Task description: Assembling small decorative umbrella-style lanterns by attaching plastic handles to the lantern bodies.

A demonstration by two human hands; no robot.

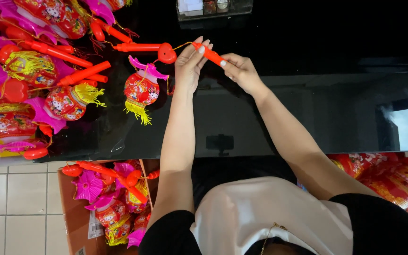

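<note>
**Both hands on a red stick above a glossy black counter**

Glossy black counter point(270, 118) fills the head view, reflecting a window at its right edge, with pale floor tiles point(20, 198) below it. Both forearms reach out over the counter. The left hand point(190, 63) stands with fingers nearly straight, their tips pressed against the near end of a thin red stick point(209, 53); the right hand point(239, 71) is curled, thumb and fingers pinching the stick's other end. The stick sits in the air between the two hands, tilted — higher at the left.

It looks like light, stiff plastic, probably easy to snap if bent, so a pinch at the ends seems the sensible hold.

A yellow string runs from the stick to a red heart piece point(167, 53) and a small red lantern point(141, 89) with a yellow tassel lying just left of the left hand. More lanterns point(34, 71) are heaped at far left, and a cardboard box point(72, 212) on the floor holds others.
</note>
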